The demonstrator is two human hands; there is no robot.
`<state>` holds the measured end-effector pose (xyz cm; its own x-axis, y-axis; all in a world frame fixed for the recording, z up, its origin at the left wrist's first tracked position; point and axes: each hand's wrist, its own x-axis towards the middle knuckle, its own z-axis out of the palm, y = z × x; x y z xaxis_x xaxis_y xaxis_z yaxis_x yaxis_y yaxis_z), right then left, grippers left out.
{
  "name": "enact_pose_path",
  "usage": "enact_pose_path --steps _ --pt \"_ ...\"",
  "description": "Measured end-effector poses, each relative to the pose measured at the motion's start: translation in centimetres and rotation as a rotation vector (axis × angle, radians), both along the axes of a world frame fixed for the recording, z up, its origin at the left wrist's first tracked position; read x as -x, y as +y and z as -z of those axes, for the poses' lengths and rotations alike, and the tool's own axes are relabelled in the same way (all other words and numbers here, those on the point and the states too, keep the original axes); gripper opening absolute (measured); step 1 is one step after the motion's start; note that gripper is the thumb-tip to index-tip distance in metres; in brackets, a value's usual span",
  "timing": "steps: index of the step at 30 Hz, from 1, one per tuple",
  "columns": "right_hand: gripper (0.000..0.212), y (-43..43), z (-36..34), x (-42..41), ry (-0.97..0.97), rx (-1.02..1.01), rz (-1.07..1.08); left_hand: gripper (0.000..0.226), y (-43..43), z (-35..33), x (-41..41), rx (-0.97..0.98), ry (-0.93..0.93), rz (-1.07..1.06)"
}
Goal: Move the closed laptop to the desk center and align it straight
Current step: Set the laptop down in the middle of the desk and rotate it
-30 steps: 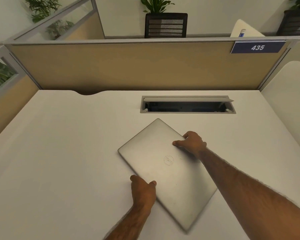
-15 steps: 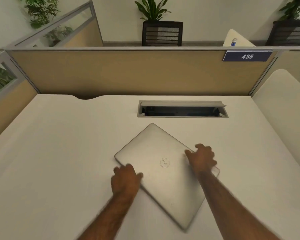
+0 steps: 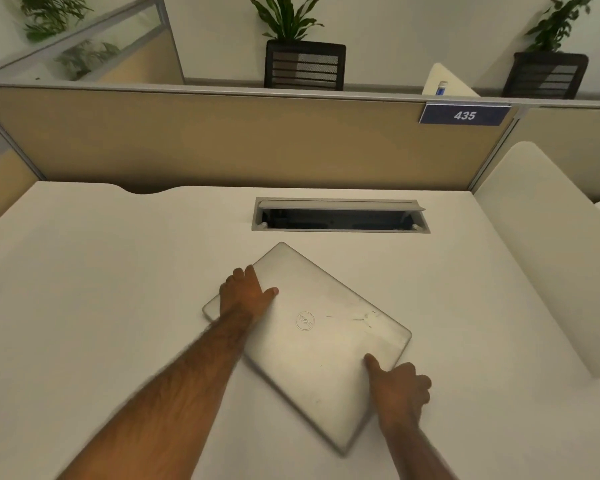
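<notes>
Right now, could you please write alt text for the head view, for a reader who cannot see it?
A closed silver laptop lies skewed on a white desk; the left hand grips its far-left edge and the right hand its near-right edge. Behind it are an open cable hatch and a tan partition.

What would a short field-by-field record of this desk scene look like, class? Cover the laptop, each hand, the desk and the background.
laptop: closed silver laptop, flat on the desk, skewed diagonally, not yet straight
left hand: left hand on the laptop's far-left edge, thumb on the lid
right hand: right hand at the near-right edge, thumb on the lid
desk: white desk
cable hatch: cable hatch open, beyond the laptop
partition: tan partition with sign 435
plants: potted plant behind the partition
</notes>
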<state>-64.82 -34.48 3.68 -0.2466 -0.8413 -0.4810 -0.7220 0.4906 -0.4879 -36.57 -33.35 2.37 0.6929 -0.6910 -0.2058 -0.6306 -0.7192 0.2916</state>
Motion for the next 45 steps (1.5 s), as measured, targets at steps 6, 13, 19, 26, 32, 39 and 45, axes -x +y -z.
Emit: enact_pose_path --steps 6,13,19,26,32,39,45 --pt "0.082 1.2 -0.4 -2.1 -0.106 -0.069 0.084 0.086 -0.6 0.5 -1.0 0.038 0.04 -0.051" --pt "0.082 0.5 -0.1 -2.4 -0.196 -0.095 0.229 0.099 -1.2 0.4 -2.3 -0.025 0.072 -0.053" --pt "0.07 0.5 0.4 -2.3 -0.188 -0.09 0.214 0.092 -1.5 0.2 -3.5 -0.083 0.108 -0.042" --pt "0.074 0.3 0.7 -2.0 -0.178 -0.067 0.178 0.085 -0.7 -0.3 -4.2 -0.039 0.211 -0.052" --pt "0.075 -0.4 0.2 -1.4 -0.19 -0.034 0.128 0.084 1.0 -0.3 -3.8 0.028 0.269 -0.092" --pt "0.085 -2.1 -0.4 -0.5 -0.206 0.016 0.052 0.082 2.3 -0.5 -3.0 0.094 0.301 -0.159" --pt "0.091 -4.4 -0.9 -0.2 -0.185 0.08 -0.029 0.085 3.4 -0.8 -1.8 0.168 0.316 -0.225"
